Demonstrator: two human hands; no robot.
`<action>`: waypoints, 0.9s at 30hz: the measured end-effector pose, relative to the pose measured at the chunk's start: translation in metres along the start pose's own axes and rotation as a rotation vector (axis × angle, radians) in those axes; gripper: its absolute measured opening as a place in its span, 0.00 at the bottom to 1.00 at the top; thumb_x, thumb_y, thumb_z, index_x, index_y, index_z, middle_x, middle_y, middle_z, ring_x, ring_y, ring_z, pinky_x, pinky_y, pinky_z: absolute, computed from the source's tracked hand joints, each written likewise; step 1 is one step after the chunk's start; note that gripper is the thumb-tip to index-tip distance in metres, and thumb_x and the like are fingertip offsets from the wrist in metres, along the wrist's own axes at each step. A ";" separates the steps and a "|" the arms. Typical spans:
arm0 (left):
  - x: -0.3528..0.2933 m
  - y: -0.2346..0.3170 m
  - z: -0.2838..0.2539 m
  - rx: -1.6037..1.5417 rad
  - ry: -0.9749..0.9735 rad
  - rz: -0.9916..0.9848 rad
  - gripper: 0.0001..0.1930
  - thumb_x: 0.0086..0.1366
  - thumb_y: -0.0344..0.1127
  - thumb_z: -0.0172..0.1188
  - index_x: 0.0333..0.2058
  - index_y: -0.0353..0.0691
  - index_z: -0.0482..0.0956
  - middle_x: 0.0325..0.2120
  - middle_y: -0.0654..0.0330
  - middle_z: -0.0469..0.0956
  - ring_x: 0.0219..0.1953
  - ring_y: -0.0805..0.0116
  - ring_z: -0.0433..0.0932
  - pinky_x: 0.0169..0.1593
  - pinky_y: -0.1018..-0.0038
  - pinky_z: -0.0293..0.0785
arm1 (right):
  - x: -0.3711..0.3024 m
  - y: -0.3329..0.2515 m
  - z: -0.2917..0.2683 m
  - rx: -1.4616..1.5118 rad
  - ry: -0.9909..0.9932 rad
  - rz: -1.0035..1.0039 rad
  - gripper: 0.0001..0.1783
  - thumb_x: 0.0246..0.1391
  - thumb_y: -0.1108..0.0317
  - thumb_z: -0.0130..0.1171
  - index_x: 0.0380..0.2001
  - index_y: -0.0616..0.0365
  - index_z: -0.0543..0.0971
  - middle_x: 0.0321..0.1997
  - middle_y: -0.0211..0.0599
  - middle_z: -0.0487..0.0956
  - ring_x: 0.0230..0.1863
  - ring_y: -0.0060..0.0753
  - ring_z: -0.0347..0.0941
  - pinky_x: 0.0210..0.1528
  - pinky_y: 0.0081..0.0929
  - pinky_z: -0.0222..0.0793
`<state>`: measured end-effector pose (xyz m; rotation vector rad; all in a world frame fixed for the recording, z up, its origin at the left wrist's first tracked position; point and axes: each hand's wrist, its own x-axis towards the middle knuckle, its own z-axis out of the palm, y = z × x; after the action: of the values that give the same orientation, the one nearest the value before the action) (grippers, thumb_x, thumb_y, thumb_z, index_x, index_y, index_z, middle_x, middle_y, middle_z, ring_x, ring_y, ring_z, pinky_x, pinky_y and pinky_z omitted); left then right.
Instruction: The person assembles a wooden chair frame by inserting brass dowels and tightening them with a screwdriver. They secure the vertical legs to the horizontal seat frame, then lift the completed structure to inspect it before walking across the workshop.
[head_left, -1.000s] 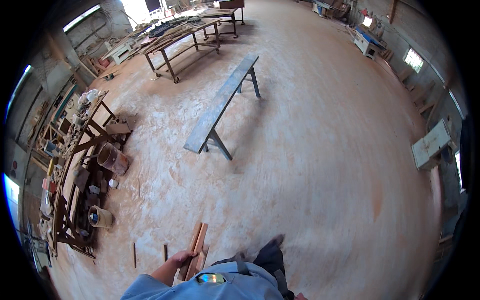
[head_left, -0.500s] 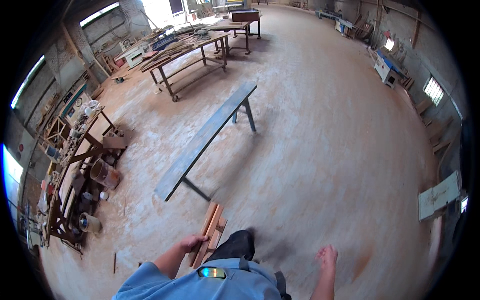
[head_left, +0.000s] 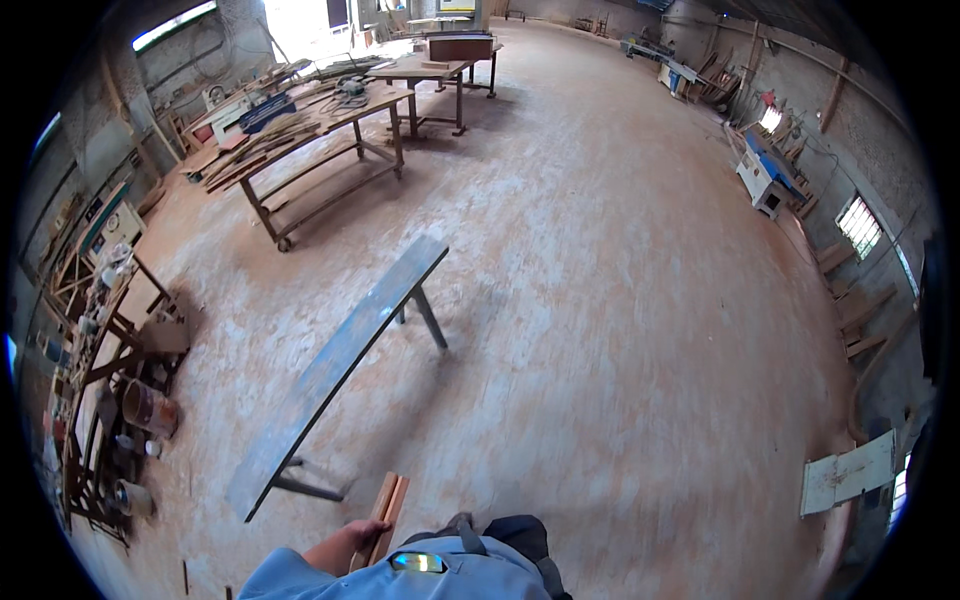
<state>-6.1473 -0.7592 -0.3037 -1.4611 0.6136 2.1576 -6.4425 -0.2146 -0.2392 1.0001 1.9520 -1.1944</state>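
Reddish-brown wooden strips (head_left: 391,500) are held low beside my body, pointing ahead. My left hand (head_left: 368,535) is closed round them at the lower edge of the picture. Their near ends are hidden by my blue shirt (head_left: 470,575). My right hand is outside the picture. Just ahead and to the left stands a long narrow bench (head_left: 345,355) with a worn grey-blue top and splayed legs; the strips are close to its near leg but do not appear to touch it.
A wheeled worktable (head_left: 330,125) piled with wood strips stands ahead left, another table (head_left: 440,65) behind it. Along the left wall runs a cluttered workbench (head_left: 115,340) with a bucket (head_left: 150,407) beside it. A blue-white machine (head_left: 770,175) and a pale panel (head_left: 848,473) line the right.
I have moved forward, so the bench and tables sit nearer and lower. The strips stay in my left hand, now closer to my body. My right hand has left the picture.
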 end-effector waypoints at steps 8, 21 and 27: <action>-0.105 0.244 0.230 0.061 0.089 0.197 0.16 0.64 0.46 0.55 0.44 0.43 0.75 0.38 0.59 0.78 0.43 0.60 0.75 0.51 0.61 0.68 | 0.113 -0.191 0.063 0.088 0.055 0.151 0.13 0.53 0.61 0.48 0.18 0.55 0.69 0.12 0.37 0.64 0.12 0.37 0.64 0.13 0.49 0.59; 0.114 0.579 0.360 -0.074 0.237 0.355 0.12 0.63 0.40 0.54 0.42 0.41 0.75 0.36 0.60 0.78 0.43 0.61 0.75 0.51 0.61 0.68 | 0.250 -0.909 0.329 -0.333 0.014 -1.225 0.11 0.55 0.64 0.51 0.34 0.60 0.75 0.36 0.53 0.78 0.40 0.48 0.76 0.40 0.41 0.69; 0.179 0.765 0.465 -0.023 0.162 0.252 0.12 0.63 0.40 0.54 0.42 0.41 0.75 0.36 0.60 0.78 0.42 0.61 0.75 0.50 0.61 0.69 | 0.366 -0.940 0.295 -0.836 0.027 -0.762 0.17 0.55 0.56 0.49 0.27 0.60 0.76 0.22 0.48 0.77 0.23 0.46 0.76 0.29 0.42 0.70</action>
<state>-7.0033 -1.0688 -0.2344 -1.6597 0.8757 2.2518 -7.3918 -0.6646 -0.2451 -0.1818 2.5855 -0.5423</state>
